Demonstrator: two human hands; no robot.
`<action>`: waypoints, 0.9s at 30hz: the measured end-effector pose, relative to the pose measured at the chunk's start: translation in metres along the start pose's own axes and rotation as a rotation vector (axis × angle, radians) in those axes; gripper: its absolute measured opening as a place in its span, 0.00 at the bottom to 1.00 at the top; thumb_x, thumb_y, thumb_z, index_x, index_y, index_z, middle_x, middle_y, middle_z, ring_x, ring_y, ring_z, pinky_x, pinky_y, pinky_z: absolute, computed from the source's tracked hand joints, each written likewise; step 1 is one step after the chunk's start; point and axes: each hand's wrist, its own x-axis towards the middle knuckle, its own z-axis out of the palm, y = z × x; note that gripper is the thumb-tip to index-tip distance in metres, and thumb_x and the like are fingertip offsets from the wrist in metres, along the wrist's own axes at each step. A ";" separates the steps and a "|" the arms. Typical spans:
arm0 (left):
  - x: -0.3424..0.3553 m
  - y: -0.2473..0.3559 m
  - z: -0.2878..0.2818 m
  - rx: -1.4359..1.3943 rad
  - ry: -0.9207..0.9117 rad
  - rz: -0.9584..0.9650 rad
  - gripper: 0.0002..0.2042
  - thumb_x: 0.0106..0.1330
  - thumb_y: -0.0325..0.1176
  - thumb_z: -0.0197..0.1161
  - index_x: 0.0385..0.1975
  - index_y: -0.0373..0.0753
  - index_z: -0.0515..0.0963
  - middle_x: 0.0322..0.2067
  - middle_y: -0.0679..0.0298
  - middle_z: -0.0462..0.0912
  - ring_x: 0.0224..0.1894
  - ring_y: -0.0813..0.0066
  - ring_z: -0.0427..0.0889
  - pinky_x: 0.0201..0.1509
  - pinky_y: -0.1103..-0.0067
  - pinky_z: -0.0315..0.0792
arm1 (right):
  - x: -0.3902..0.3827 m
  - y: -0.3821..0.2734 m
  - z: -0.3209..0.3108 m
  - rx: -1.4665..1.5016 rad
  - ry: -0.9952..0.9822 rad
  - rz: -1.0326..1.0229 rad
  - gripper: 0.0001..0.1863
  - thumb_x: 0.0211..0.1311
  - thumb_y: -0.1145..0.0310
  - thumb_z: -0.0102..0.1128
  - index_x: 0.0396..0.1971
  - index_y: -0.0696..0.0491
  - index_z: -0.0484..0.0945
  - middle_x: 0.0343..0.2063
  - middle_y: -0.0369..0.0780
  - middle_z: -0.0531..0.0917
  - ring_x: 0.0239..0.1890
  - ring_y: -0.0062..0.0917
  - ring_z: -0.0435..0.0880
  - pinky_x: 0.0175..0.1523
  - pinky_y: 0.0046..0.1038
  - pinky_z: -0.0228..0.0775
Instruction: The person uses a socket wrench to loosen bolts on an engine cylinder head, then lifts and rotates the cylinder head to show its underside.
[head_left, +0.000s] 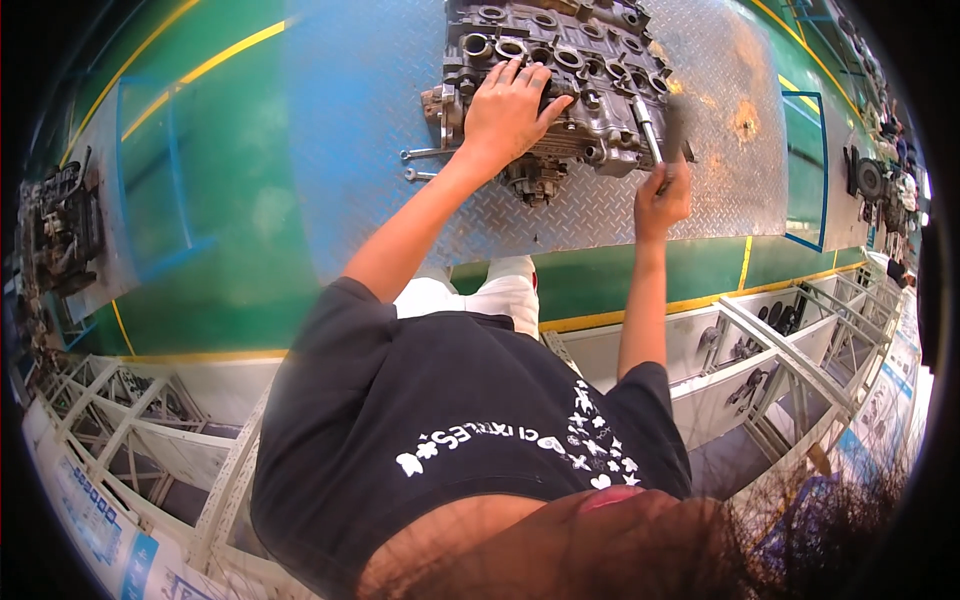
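A dark metal engine (590, 75) lies on the worktable in front of me, its top full of round openings. My left hand (510, 115) rests on its near left part with the fingers spread. Off the engine's near right side, my right hand (662, 198) is closed around a silver-shafted tool (648, 128), whose shaft reaches up over the engine. A dark, blurred part shows beside the shaft, so its exact kind is unclear. Two wrenches lie by my left forearm: an upper wrench (422, 154) and a lower wrench (416, 174).
The tread-plate worktable (600, 215) has rusty stains at right and a blue-looking left part. A pulley-like wheeled assembly (870, 178) sits far right and another engine (62, 228) far left. Behind me stand metal frame racks (770, 345) holding parts.
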 end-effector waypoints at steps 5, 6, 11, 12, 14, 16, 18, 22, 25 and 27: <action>-0.002 0.000 0.001 0.005 0.022 -0.003 0.27 0.73 0.59 0.57 0.53 0.38 0.81 0.51 0.56 0.87 0.61 0.55 0.81 0.69 0.66 0.70 | 0.017 -0.012 0.027 0.613 0.523 0.778 0.21 0.83 0.63 0.43 0.56 0.69 0.73 0.49 0.53 0.85 0.45 0.40 0.88 0.57 0.36 0.83; -0.002 0.000 0.000 0.005 0.023 0.000 0.27 0.73 0.59 0.57 0.53 0.38 0.81 0.51 0.56 0.87 0.61 0.55 0.81 0.69 0.66 0.70 | 0.020 -0.008 0.027 0.613 0.526 0.778 0.21 0.83 0.63 0.43 0.56 0.69 0.73 0.49 0.53 0.85 0.45 0.40 0.88 0.57 0.36 0.83; 0.000 0.005 0.001 -0.004 0.016 -0.002 0.27 0.73 0.59 0.57 0.51 0.38 0.81 0.51 0.56 0.86 0.62 0.56 0.80 0.69 0.65 0.71 | 0.002 -0.024 0.034 0.593 0.550 0.788 0.17 0.79 0.71 0.40 0.54 0.69 0.72 0.49 0.53 0.84 0.46 0.38 0.88 0.53 0.32 0.84; -0.001 0.008 0.001 -0.017 0.004 -0.012 0.27 0.73 0.58 0.58 0.51 0.38 0.81 0.51 0.57 0.86 0.62 0.56 0.80 0.69 0.65 0.71 | -0.017 -0.022 0.036 0.463 0.430 0.415 0.16 0.77 0.73 0.43 0.55 0.66 0.73 0.51 0.52 0.84 0.48 0.37 0.88 0.52 0.32 0.84; -0.006 0.000 0.000 0.012 0.011 -0.016 0.27 0.73 0.59 0.57 0.52 0.38 0.81 0.51 0.56 0.86 0.62 0.56 0.80 0.69 0.65 0.71 | -0.010 -0.002 0.008 -0.010 -0.002 -0.253 0.16 0.76 0.72 0.51 0.60 0.54 0.76 0.54 0.46 0.84 0.55 0.29 0.87 0.57 0.31 0.80; -0.002 -0.002 0.002 -0.009 0.009 -0.012 0.27 0.73 0.59 0.57 0.53 0.38 0.80 0.53 0.56 0.86 0.61 0.56 0.81 0.69 0.65 0.71 | -0.013 0.005 0.009 0.027 -0.019 -0.207 0.15 0.78 0.70 0.50 0.58 0.59 0.75 0.53 0.49 0.84 0.54 0.34 0.87 0.58 0.33 0.80; 0.000 0.004 0.003 -0.007 0.004 -0.018 0.28 0.73 0.59 0.57 0.53 0.38 0.81 0.53 0.56 0.86 0.62 0.56 0.81 0.69 0.66 0.71 | -0.014 -0.001 0.032 0.379 0.402 0.314 0.16 0.80 0.69 0.44 0.56 0.66 0.73 0.52 0.52 0.83 0.53 0.37 0.86 0.59 0.36 0.81; 0.001 0.001 -0.001 0.001 0.011 -0.015 0.27 0.73 0.58 0.58 0.52 0.37 0.81 0.53 0.56 0.86 0.61 0.56 0.80 0.69 0.66 0.71 | 0.033 -0.020 0.029 0.744 0.696 1.108 0.20 0.83 0.65 0.39 0.53 0.70 0.70 0.47 0.54 0.83 0.48 0.37 0.87 0.61 0.36 0.81; 0.006 0.007 -0.003 -0.050 -0.002 -0.020 0.27 0.72 0.57 0.59 0.53 0.37 0.81 0.54 0.56 0.85 0.62 0.54 0.80 0.68 0.65 0.70 | 0.001 -0.033 0.025 0.374 0.344 0.608 0.15 0.80 0.70 0.45 0.51 0.63 0.78 0.49 0.47 0.85 0.48 0.36 0.88 0.54 0.35 0.81; 0.002 0.008 -0.010 -0.052 -0.034 -0.017 0.27 0.72 0.56 0.60 0.54 0.37 0.81 0.54 0.56 0.85 0.62 0.54 0.79 0.68 0.64 0.70 | -0.002 -0.005 0.001 0.051 0.022 -0.146 0.22 0.64 0.77 0.62 0.59 0.52 0.80 0.54 0.43 0.84 0.56 0.38 0.85 0.49 0.36 0.80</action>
